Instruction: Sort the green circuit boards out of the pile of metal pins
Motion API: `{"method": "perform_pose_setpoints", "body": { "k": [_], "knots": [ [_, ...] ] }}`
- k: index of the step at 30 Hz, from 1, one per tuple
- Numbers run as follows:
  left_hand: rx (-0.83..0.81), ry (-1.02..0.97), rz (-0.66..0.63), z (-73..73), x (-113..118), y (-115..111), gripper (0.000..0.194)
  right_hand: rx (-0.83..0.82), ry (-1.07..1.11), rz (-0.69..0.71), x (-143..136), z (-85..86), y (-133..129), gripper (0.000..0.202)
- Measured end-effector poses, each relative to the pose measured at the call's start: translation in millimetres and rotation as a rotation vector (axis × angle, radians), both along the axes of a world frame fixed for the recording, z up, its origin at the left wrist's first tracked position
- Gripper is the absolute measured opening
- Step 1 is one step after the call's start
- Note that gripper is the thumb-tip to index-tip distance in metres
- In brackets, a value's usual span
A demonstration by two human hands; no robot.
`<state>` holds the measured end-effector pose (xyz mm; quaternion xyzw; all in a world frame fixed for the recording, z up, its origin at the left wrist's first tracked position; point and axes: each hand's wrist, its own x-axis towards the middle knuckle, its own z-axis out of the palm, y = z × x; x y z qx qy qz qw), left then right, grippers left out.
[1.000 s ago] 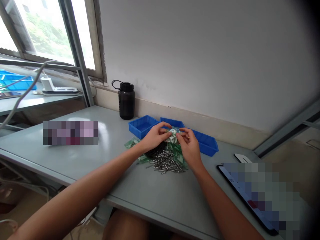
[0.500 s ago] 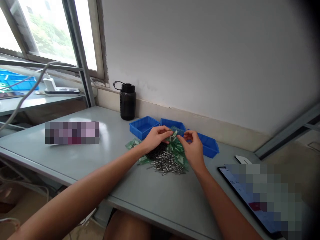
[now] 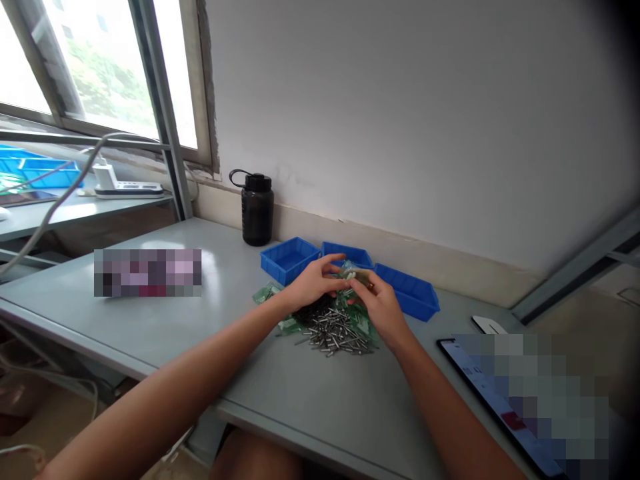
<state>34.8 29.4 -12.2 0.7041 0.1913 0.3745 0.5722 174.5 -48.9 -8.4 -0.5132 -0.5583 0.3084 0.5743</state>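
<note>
My left hand (image 3: pixel 315 283) and my right hand (image 3: pixel 379 300) meet over a pile of metal pins (image 3: pixel 336 331). Between their fingertips is a small clear and green plastic bag (image 3: pixel 349 272) with pale pieces in it. My right hand pinches the bag's near side. The thumb of my left hand touches it while the forefinger is stretched out above. More green bags (image 3: pixel 267 292) lie at the left of the pile and under it. Dark small parts sit behind the pins, partly hidden by my left hand.
Three blue trays (image 3: pixel 285 267) stand along the wall behind the pile. A black bottle (image 3: pixel 257 212) is at their left. On the right lie a tablet (image 3: pixel 480 387) and a white object (image 3: pixel 487 325). A power strip (image 3: pixel 129 190) rests on the far-left table.
My fingertips have come closer together around the bag, and my left forefinger has lifted away from it. The whole view has shifted slightly.
</note>
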Motion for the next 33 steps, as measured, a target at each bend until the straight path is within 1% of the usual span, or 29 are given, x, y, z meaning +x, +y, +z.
{"method": "perform_pose_setpoints", "body": {
  "k": [1,3,4,6,8,9,11,13,14,15,16,17,18,19,21,23,24,25,27,29,31,33],
  "knots": [
    [-0.004,0.024,-0.026,0.0,-1,1,0.041,-0.003,-0.022,0.001,2,-0.5,1,0.028],
    [0.012,0.046,-0.03,0.5,-3,3,0.023,0.012,-0.103,-0.048,7,-2.5,2,0.027],
    [0.02,0.045,-0.013,0.9,-4,5,0.02,0.031,-0.16,-0.086,9,-3.7,2,0.026],
    [0.044,0.051,0.021,1.7,-6,7,0.019,0.069,-0.278,-0.147,11,-5.2,1,0.024],
    [0.115,0.082,0.06,2.9,-7,10,0.018,0.084,-0.365,-0.16,13,-3.2,1,0.023],
    [0.177,0.099,0.104,3.8,-8,11,0.018,0.092,-0.397,-0.164,14,-0.2,3,0.024],
    [0.355,0.144,0.237,5.8,-12,13,0.016,0.136,-0.454,-0.215,20,10.4,14,0.025],
    [0.551,0.228,0.357,7.7,-16,14,0.02,0.204,-0.52,-0.321,28,24.5,32,0.028],
    [0.636,0.286,0.385,8.1,-18,14,0.022,0.225,-0.565,-0.36,32,31.2,44,0.029],
    [0.704,0.346,0.389,8.2,-19,14,0.024,0.228,-0.63,-0.381,36,36.6,55,0.03],
    [0.755,0.402,0.375,7.7,-21,13,0.025,0.196,-0.705,-0.39,38,39.9,65,0.033],
    [0.792,0.451,0.353,6.7,-22,13,0.025,0.166,-0.75,-0.421,39,40.7,72,0.042],
    [0.82,0.489,0.324,5.4,-22,12,0.025,0.148,-0.786,-0.441,39,38.8,76,0.049],
    [0.841,0.52,0.29,3.8,-22,12,0.024,0.15,-0.824,-0.446,38,34.3,76,0.051],
    [0.848,0.556,0.222,1.2,-21,12,0.023,0.187,-0.924,-0.397,34,19.2,66,0.044],
    [0.772,0.556,0.122,1.8,-20,11,0.021,0.183,-1.037,-0.317,31,0.6,48,0.032],
    [0.685,0.539,0.038,3.9,-21,11,0.021,0.158,-1.061,-0.292,30,-8.2,38,0.029],
    [0.568,0.511,-0.063,7.2,-22,11,0.021,0.118,-1.075,-0.275,30,-15.9,29,0.026],
    [0.276,0.423,-0.353,16.5,-28,11,0.027,0.034,-1.092,-0.259,31,-26.8,17,0.023],
    [0.056,0.337,-0.551,26.2,-36,12,0.031,-0.021,-1.12,-0.246,32,-31.2,10,0.022],
    [-0.056,0.294,-0.646,32.9,-43,13,0.034,-0.037,-1.159,-0.239,32,-30.8,9,0.02],
    [-0.166,0.23,-0.744,35.3,-47,14,0.051,-0.033,-1.189,-0.247,32,-27.9,8,0.018]
  ]
}}
